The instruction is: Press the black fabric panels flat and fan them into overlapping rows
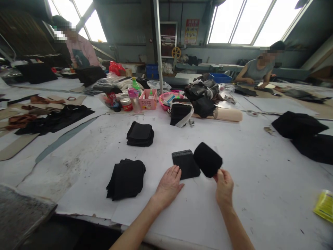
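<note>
Positioning, seemingly: black clipped-corner fabric is pinched by right hand
Alignment seems needed beside grey-edged black sheet under flat-fingered left hand

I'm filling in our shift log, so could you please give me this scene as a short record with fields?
Left grip: resting at the left edge of the flat black piece
Right grip: pinching the lower right edge of a second black piece
Flat piece marking: grey strip along its far edge
Stacks: near black stack and far black stack, both left of the left grip
Far right: yellow packet
Co-workers: two, one left, one right
</note>
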Tool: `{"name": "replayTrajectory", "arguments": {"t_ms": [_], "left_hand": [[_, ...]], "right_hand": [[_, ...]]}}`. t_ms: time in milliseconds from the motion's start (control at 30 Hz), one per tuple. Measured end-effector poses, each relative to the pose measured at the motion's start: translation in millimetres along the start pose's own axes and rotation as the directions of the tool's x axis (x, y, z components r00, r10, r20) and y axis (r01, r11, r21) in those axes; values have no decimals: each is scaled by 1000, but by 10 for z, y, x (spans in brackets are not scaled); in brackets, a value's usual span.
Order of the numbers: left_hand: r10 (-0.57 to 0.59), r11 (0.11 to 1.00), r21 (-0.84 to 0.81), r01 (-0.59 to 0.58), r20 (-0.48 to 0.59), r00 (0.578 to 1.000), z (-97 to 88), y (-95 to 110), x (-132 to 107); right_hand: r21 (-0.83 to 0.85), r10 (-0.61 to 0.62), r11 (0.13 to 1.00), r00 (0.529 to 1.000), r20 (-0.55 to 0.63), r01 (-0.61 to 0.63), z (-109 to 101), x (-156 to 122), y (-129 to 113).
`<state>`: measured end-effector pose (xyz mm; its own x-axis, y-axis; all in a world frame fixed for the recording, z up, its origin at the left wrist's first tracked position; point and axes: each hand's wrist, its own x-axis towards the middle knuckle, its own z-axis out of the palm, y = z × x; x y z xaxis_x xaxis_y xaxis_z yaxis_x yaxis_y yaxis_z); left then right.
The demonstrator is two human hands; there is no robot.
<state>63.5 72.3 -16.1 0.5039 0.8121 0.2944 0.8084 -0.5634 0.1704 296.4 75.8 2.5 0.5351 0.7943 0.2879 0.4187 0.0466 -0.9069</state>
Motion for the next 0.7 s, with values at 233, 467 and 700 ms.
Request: {"name": "replayTrajectory", "arguments": {"t_ms": [233, 467, 700], "left_hand": [[10, 990, -141, -9, 5, 1000, -59, -72, -1], [-296, 901, -364, 236, -119, 948, -472, -265, -393], [-173, 928, -327, 181, 51, 984, -560, -15, -982]], "right_hand": [[-365, -336, 878, 942, -14, 308, -607, -83, -422], [-42, -444, 739, 534, 720, 672, -300, -1252, -574], [56, -394, 795, 444, 804, 605, -260, -1597, -605]]}}
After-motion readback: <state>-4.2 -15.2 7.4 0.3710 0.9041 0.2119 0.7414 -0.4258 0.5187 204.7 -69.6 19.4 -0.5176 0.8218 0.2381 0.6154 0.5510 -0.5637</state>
